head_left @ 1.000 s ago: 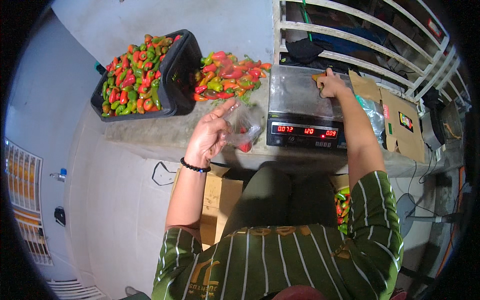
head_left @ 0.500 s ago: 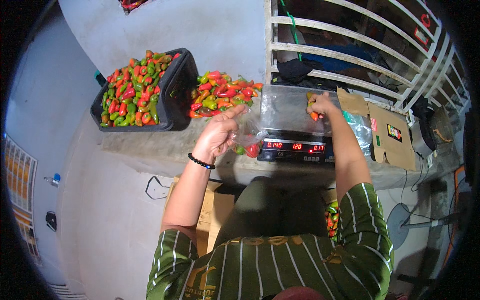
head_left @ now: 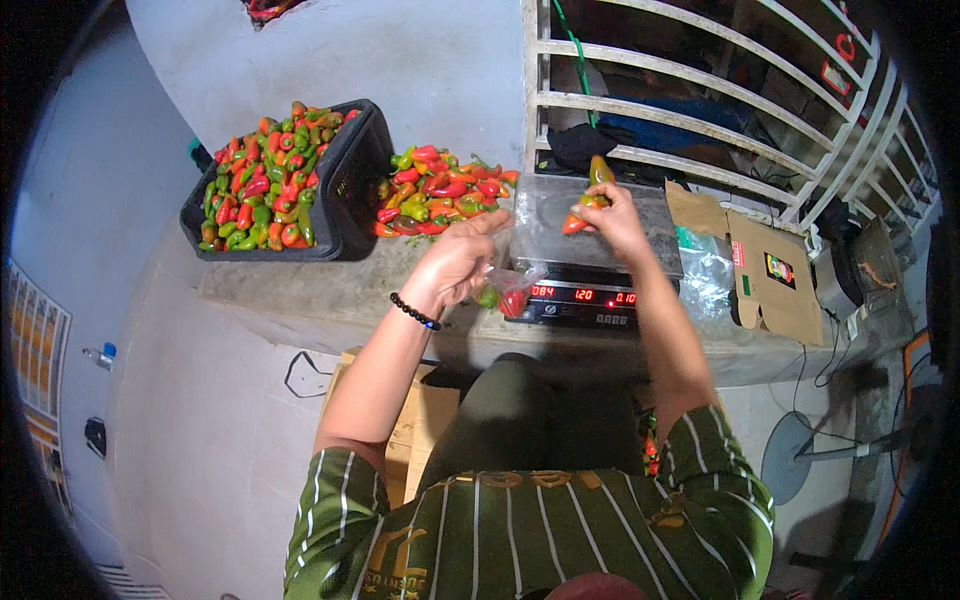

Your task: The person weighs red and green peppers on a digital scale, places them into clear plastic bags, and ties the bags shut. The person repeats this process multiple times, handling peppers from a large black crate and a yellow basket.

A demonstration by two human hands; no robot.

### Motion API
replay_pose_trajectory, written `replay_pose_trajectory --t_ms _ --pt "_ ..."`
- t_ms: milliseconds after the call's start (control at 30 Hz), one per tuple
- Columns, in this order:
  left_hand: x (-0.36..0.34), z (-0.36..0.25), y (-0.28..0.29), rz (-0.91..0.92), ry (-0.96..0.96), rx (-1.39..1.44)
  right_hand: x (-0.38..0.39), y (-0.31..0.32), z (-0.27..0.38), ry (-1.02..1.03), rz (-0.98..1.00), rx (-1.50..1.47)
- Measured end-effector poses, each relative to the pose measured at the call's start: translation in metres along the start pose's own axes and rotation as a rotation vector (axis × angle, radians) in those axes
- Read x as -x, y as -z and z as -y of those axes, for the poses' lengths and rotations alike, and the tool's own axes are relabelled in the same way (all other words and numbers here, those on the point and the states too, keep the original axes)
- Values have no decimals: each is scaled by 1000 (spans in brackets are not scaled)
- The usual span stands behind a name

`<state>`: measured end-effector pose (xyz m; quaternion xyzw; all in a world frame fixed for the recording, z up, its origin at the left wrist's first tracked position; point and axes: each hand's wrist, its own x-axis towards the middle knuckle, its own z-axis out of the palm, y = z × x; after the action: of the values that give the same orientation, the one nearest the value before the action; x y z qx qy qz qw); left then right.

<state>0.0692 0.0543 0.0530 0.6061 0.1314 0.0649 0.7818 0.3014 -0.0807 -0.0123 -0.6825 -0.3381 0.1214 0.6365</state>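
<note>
My left hand point(head_left: 455, 262) is closed on the top of a clear plastic bag point(head_left: 524, 262). A red pepper point(head_left: 513, 301) and a green pepper point(head_left: 488, 297) show low in the bag, which hangs against the left front of a digital scale point(head_left: 574, 312). Above the scale's metal plate point(head_left: 545, 200), my right hand point(head_left: 618, 224) grips peppers point(head_left: 600, 174); a green-orange end points up and a red-orange end sticks out toward the left. Whether this is two peppers or more is partly hidden by the fingers.
A heaped black crate point(head_left: 350, 190) of red and green peppers stands at the left of the concrete counter point(head_left: 270, 290). Beside it lies a loose pepper pile point(head_left: 440, 190). Plastic bags point(head_left: 705, 275) and flattened cardboard point(head_left: 765, 270) lie right of the scale. White bars point(head_left: 680, 110) rise behind.
My right hand has lifted the peppers off the scale plate and moved left toward the bag. The scale's lit reading has changed. My left hand still holds the bag, slightly to the right.
</note>
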Motion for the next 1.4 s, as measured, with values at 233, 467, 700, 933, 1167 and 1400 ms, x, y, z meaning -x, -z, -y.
replay_pose_trajectory --t_ms 233,467,700,933,1167,1400 --pt "16 -21 -41 -5 -24 54 102 -85 36 625 -106 307" --pt "37 -23 -35 -40 -46 -15 122 -53 70 617 123 294" --pt "60 -33 -52 48 -74 -86 156 -12 144 353 314 380" --pt "88 -28 -76 44 -32 -184 150 -43 141 567 629 1003" --pt "98 -15 -70 38 -41 -112 141 -73 130 315 829 1189" --pt "98 -7 -36 19 -109 25 143 -38 156 418 745 903"
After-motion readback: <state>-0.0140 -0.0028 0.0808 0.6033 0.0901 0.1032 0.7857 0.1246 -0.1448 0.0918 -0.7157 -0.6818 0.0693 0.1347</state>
